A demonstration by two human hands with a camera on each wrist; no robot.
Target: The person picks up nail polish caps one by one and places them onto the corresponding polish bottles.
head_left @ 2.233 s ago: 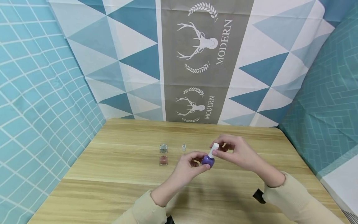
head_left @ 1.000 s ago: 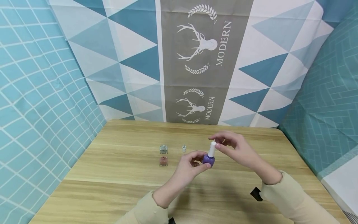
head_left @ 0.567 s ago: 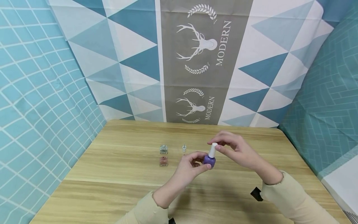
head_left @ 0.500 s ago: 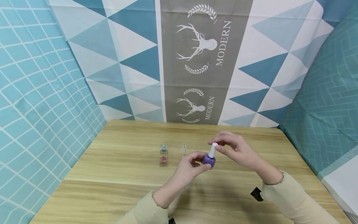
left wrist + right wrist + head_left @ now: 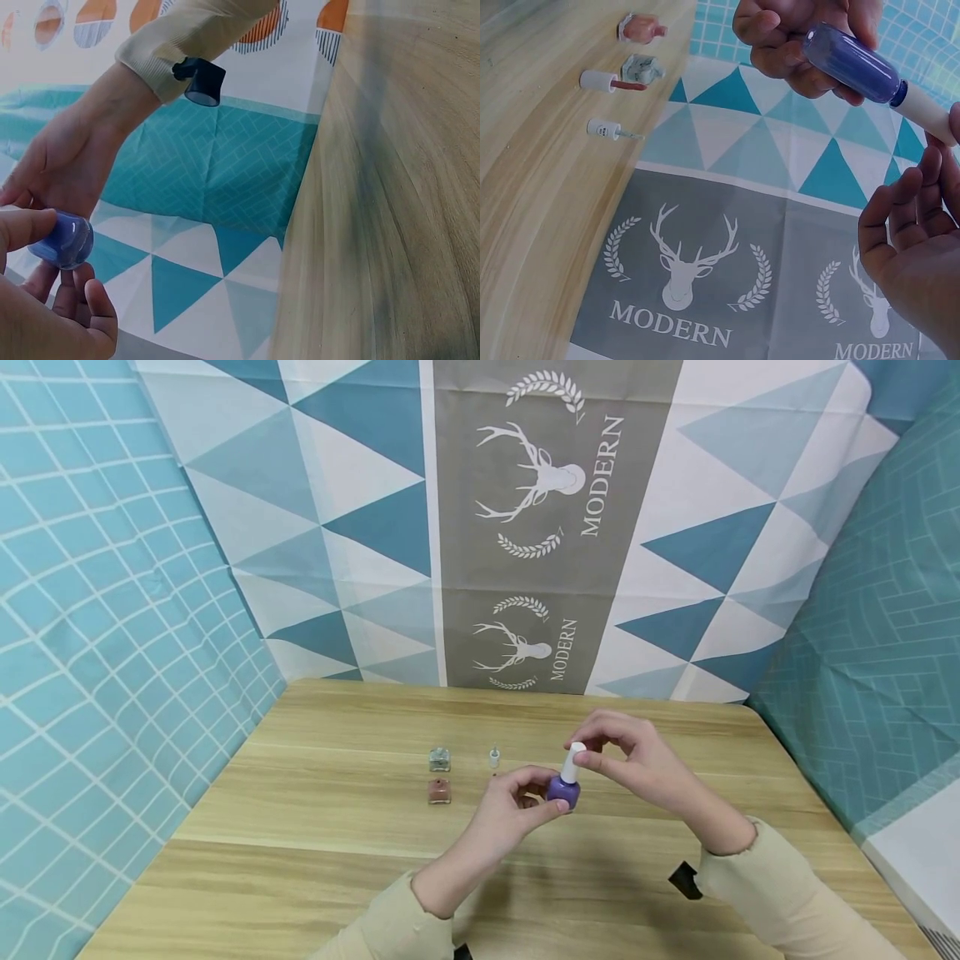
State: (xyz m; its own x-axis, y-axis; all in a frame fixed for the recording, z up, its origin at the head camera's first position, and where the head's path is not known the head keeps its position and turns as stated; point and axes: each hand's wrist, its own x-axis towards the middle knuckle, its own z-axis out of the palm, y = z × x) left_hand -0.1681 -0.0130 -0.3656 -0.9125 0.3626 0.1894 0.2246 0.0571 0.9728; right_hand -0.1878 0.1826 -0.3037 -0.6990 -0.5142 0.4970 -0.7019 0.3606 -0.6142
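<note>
My left hand [image 5: 512, 803] holds a nail polish bottle with purple polish [image 5: 562, 792] between thumb and fingers, above the table. The bottle's white cap [image 5: 573, 763] is on its neck and points up, leaning slightly right. My right hand [image 5: 633, 760] pinches the upper end of that cap between thumb and fingers. In the right wrist view the purple bottle [image 5: 853, 64] and white cap [image 5: 924, 111] show in line, joined at the neck. In the left wrist view the bottle [image 5: 66, 241] is partly hidden behind a thumb.
Two uncapped nail polish bottles, one greyish clear [image 5: 439, 761] and one reddish-brown [image 5: 439, 792], stand on the wooden table [image 5: 337, 827] to the left. Two white brush caps stand near them, one with a reddish brush [image 5: 598, 80], one with a pale brush [image 5: 603, 128].
The right fingers shift on the white cap: they lift partly away about a second ago, then close round it again. The bottle moves very slightly right. The things on the table stay put.
</note>
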